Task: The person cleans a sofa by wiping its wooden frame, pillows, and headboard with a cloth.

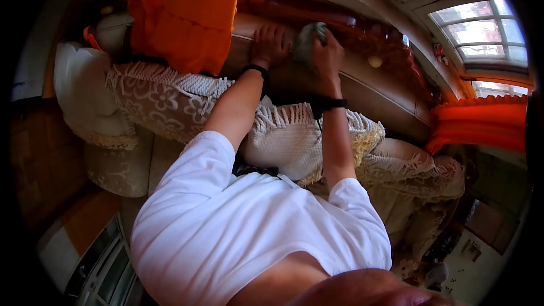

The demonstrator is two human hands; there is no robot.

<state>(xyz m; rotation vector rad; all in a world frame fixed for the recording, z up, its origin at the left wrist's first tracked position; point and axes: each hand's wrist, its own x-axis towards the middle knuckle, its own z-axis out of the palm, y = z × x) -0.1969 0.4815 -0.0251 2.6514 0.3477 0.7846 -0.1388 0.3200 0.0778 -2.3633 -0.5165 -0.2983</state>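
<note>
My right hand (328, 56) is closed around a grey-green cloth (309, 42), which it holds against the upper part of the sofa backrest (374, 88), just below the carved wooden trim (362, 28). To its left, my left hand (270, 44) rests on the same backrest with its fingers stretched out and nothing in them. A dark band circles each wrist. Beneath my forearms lies a fringed, cream patterned cover (170, 99) over the sofa. A white woven cloth (286, 141) with fringe is bunched between my arms.
An orange curtain (181, 17) hangs over the backrest at the left, close to my left hand. Another orange curtain (481, 122) hangs at the right below a paned window (479, 28). A pale cushion-like bundle (85, 90) sits at the sofa's left end.
</note>
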